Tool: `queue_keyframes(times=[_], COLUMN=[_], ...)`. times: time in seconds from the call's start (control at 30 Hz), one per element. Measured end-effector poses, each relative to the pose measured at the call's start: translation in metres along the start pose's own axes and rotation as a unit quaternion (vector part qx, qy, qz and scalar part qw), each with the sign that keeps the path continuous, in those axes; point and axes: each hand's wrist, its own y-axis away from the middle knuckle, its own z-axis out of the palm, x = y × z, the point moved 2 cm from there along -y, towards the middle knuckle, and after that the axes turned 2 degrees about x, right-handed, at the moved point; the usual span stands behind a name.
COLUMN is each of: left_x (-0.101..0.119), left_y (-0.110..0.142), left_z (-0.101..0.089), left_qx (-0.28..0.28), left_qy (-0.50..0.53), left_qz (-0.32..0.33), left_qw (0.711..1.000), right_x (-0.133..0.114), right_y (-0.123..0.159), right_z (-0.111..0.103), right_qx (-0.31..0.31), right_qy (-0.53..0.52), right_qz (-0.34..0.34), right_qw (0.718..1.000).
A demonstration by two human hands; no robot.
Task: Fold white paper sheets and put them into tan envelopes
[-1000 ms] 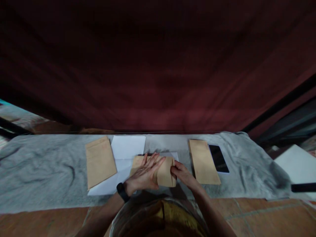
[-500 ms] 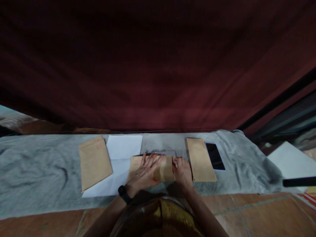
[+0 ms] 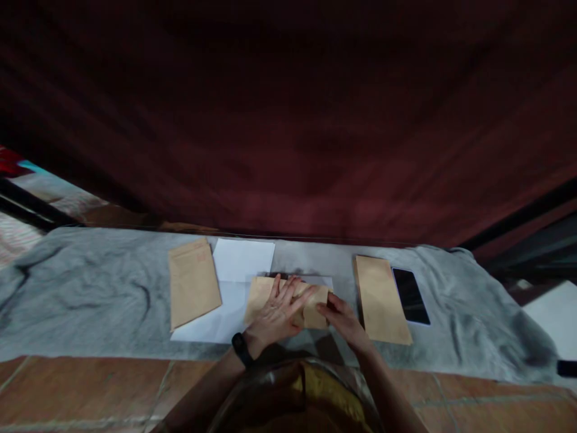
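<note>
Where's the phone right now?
In the head view, the phone lies on the gray cloth, just right of the brown envelope stack near the right hand.

readable text: none | leftmost brown envelope (image 3: 195, 290): small reddish print, too faint to read

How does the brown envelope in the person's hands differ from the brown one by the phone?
The handled envelope lies crosswise; the envelope by the phone points away from the person, slightly slanted.
The left hand lies spread on the handled envelope and the right hand holds its end; neither touches the envelope by the phone.
Both are brown.
</note>
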Motion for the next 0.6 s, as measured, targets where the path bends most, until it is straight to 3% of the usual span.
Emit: queue_keyframes(times=[0.2,0.4,0.5,0.6], left_x=[0.004,-0.024,-0.034,-0.032], left_y=[-0.001,0.006,0.011,0.01], left_z=[-0.006,-0.006,-0.003,0.001], left_qx=[-0.023,-0.022,-0.038,-0.042], left_qy=[-0.007,0.017,0.031,0.038], left_qz=[0.019,-0.007,-0.024,-0.016], left_qw=[1.0,1.0,0.999,0.998], right_x=[-0.012,-0.002,-0.001,-0.006], right_y=[0.004,0.004,0.006,0.006], right_z=[0.007,-0.023,-0.033,-0.033], right_qx=[-0.038,0.088,0.12,0.12], right_qy=[-0.06,-0.068,-0.073,-0.022], right_qz=[0.049,0.098,0.12,0.098], right_qw=[0.996,0.989,0.983,0.988])
